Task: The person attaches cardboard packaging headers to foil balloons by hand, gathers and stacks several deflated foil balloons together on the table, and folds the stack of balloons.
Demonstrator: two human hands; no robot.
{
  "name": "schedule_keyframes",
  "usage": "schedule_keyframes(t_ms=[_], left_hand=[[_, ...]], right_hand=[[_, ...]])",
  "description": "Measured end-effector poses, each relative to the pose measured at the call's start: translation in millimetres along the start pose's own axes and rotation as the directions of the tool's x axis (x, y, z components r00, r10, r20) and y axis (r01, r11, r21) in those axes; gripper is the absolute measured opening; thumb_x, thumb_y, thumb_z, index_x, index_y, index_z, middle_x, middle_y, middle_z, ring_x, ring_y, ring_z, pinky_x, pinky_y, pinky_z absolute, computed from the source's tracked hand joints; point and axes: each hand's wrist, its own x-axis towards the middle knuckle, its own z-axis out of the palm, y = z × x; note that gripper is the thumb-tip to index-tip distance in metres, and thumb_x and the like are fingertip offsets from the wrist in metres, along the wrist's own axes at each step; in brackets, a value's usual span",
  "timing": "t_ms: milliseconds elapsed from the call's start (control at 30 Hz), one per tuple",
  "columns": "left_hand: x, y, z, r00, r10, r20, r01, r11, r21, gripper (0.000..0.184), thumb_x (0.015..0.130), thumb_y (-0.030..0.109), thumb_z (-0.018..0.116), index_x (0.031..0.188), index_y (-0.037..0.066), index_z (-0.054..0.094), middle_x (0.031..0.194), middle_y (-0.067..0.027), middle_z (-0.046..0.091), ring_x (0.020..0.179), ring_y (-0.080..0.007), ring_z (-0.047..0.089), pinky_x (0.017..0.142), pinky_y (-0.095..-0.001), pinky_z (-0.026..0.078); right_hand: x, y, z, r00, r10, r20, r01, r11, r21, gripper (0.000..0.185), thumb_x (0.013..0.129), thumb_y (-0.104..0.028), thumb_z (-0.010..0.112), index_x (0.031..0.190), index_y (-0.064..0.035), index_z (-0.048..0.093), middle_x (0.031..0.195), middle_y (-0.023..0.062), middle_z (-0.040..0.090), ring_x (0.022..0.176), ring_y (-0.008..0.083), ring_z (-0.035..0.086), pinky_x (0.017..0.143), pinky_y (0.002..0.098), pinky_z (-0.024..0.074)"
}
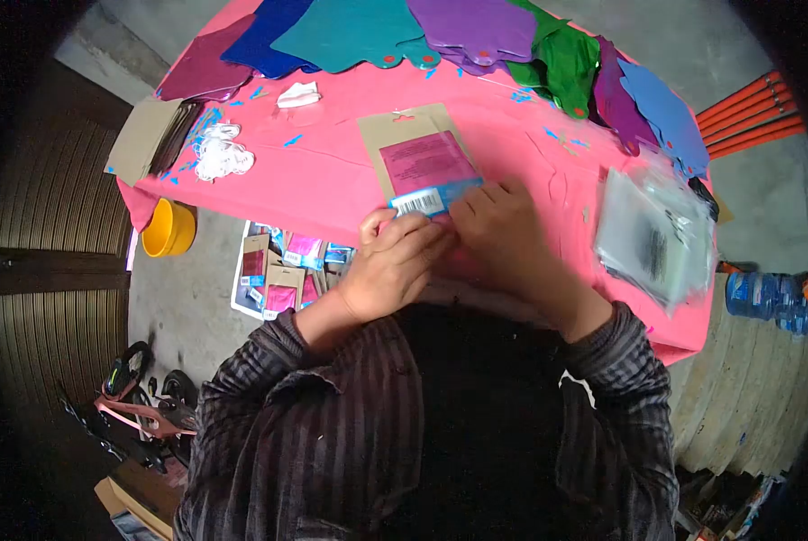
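Note:
In the middle of the head view lies a brown hang card (372, 135) with a punched hanger slot at its top. A magenta panel (426, 162) with small print covers its front, and a blue label (419, 202) with a white barcode crosses its lower part. My left hand (395, 266) is closed at the card's lower left edge, fingers curled by the barcode. At the label's right end my right hand (503, 230) is also closed, pinching that side; its fingertips are partly hidden. The card's bottom edge disappears behind my fingers.
Folded coloured sheets (350, 36) line the far edge of the pink table (305, 180). Brown cards (147, 135) and white string (223, 158) sit left, clear plastic bags (647, 234) right. Below, a yellow bucket (169, 228) stands near a tray of finished-looking packs (282, 270).

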Motion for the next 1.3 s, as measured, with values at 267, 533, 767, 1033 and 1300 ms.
schedule_keyframes(t_ms=[267,533,767,1033,1300], left_hand=[[1,-1,-1,1.000,0.004,-0.012,-0.004,0.998,-0.060,0.037,0.065,0.008,0.064,0.101,0.008,0.067,0.110,-0.0041,0.059,0.106,-0.0214,0.051,0.093,-0.0419,0.035],[15,-4,-22,0.988,-0.125,0.085,0.146,0.936,-0.319,0.033,0.071,0.008,0.065,0.104,0.005,0.065,0.112,-0.0078,0.059,0.105,-0.0260,0.052,0.090,-0.0407,0.039],[19,-10,-31,0.993,-0.070,0.092,0.077,0.994,-0.074,0.030,0.074,0.010,0.066,0.104,0.005,0.065,0.113,-0.0079,0.060,0.103,-0.0284,0.052,0.089,-0.0407,0.040],[28,-13,-29,0.984,-0.172,0.053,0.179,0.967,-0.183,0.028,0.075,0.010,0.068,0.102,0.004,0.066,0.105,-0.0105,0.061,0.095,-0.0291,0.055,0.083,-0.0387,0.044],[43,-18,-25,0.987,-0.157,0.021,0.158,0.984,-0.077,0.023,0.073,0.010,0.070,0.095,0.002,0.067,0.097,-0.0117,0.063,0.089,-0.0290,0.056,0.077,-0.0383,0.048]], right_hand=[[1,9,5,0.997,-0.062,0.034,0.063,0.998,-0.008,0.007,0.070,-0.015,0.058,0.072,-0.0100,0.054,0.072,0.0044,0.055,0.072,0.0211,0.057,0.069,0.0366,0.0423],[-22,10,2,1.000,-0.010,-0.021,0.012,0.996,0.087,0.019,0.073,-0.017,0.061,0.090,-0.0068,0.063,0.079,0.0033,0.057,0.078,0.0209,0.058,0.073,0.0364,0.0419],[-26,14,-1,0.999,0.045,-0.018,-0.042,0.985,0.168,0.017,0.077,-0.016,0.063,0.092,-0.0075,0.063,0.085,0.0046,0.060,0.081,0.0217,0.059,0.075,0.0377,0.0427],[-31,19,5,0.970,0.234,-0.063,-0.214,0.950,0.227,0.011,0.080,-0.013,0.063,0.090,-0.0072,0.062,0.086,0.0067,0.062,0.080,0.0258,0.060,0.072,0.0390,0.0439],[-27,23,10,0.961,0.272,-0.048,-0.255,0.941,0.224,0.012,0.080,-0.012,0.062,0.091,-0.0078,0.062,0.084,0.0076,0.060,0.077,0.0276,0.058,0.067,0.0387,0.0430]])
